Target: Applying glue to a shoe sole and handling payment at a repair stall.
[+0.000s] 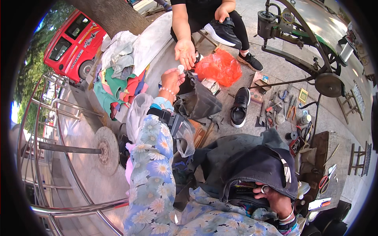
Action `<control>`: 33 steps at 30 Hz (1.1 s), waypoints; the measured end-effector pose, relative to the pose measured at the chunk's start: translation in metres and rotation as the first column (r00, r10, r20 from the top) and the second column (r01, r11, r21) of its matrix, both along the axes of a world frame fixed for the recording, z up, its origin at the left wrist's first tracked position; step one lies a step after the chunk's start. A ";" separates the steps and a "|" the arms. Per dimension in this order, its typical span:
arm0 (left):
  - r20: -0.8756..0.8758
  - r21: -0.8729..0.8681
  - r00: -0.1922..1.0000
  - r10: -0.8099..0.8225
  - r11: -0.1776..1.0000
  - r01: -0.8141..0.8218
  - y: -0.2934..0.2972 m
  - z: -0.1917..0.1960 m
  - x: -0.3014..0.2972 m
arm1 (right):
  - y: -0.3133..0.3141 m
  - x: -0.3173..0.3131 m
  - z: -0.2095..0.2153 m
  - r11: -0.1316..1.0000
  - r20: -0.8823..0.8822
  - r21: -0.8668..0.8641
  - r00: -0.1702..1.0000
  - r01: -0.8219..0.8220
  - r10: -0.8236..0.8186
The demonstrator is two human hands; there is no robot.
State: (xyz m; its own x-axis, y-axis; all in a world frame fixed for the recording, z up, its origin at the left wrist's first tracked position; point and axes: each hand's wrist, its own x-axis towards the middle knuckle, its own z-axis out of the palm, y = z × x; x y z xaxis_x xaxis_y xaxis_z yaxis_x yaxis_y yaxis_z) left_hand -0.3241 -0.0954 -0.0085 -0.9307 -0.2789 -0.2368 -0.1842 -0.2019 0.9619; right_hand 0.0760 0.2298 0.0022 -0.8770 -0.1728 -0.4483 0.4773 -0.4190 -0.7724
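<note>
My left hand (pixel 171 83), reaching forward with a beaded bracelet on its wrist, pinches a small round silvery coin (pixel 180 68). Just beyond it is another person's open palm (pixel 186 53), turned up beneath the coin. On my lap lies a dark zippered bag (pixel 256 167), its mouth unzipped. My right hand (pixel 275 200) is at the bag's opening, fingers curled; a small round silvery thing shows at the fingers, a ring or a coin, I cannot tell. The person's other hand (pixel 222 13) holds a black shoe (pixel 224 32) with a white sole.
Beside an orange-red plastic bag (pixel 219 69), a black shoe (pixel 239 107) lies on the paving. Pliers (pixel 291 109) and other tools are spread at the right, below a hand-cranked sewing machine (pixel 299 43). Scissors (pixel 326 181) rest on a wooden box. Metal railings (pixel 63 210) stand left.
</note>
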 end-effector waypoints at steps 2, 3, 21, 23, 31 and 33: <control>0.024 -0.039 1.000 0.006 0.999 -0.005 0.004 -0.003 -0.011 | 0.003 0.000 -0.004 1.000 -0.012 -0.020 1.000 -0.006 0.005; 0.036 -0.035 0.999 -0.007 0.999 0.008 0.012 -0.009 -0.019 | 0.004 0.000 -0.006 1.000 -0.007 -0.003 1.000 -0.014 0.014; -0.070 -0.076 0.960 -0.270 0.961 0.265 0.007 -0.014 0.009 | -0.005 0.000 0.013 0.989 -0.018 0.122 0.996 0.085 -0.083; -0.054 -0.081 0.922 -0.383 0.922 0.379 0.025 0.000 0.045 | -0.004 -0.004 0.020 0.981 -0.068 0.137 0.989 0.138 -0.129; -0.023 -0.358 0.642 -0.767 0.606 0.711 0.068 0.034 0.207 | -0.002 -0.008 0.049 0.960 -0.101 0.265 0.993 0.093 -0.069; -0.107 -0.447 0.652 -0.750 0.623 0.642 0.073 0.047 0.237 | -0.004 -0.014 0.049 0.955 -0.151 0.293 0.989 0.053 -0.009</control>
State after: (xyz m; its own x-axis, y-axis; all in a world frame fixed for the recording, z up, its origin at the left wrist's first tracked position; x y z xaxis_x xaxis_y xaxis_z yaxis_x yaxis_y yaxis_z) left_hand -0.0870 -0.0227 0.0388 -0.8816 0.4719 0.0143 0.1370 0.2266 0.9643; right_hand 0.0623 0.2261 0.0511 -0.9395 -0.0235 -0.3417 0.3404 -0.1742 -0.9240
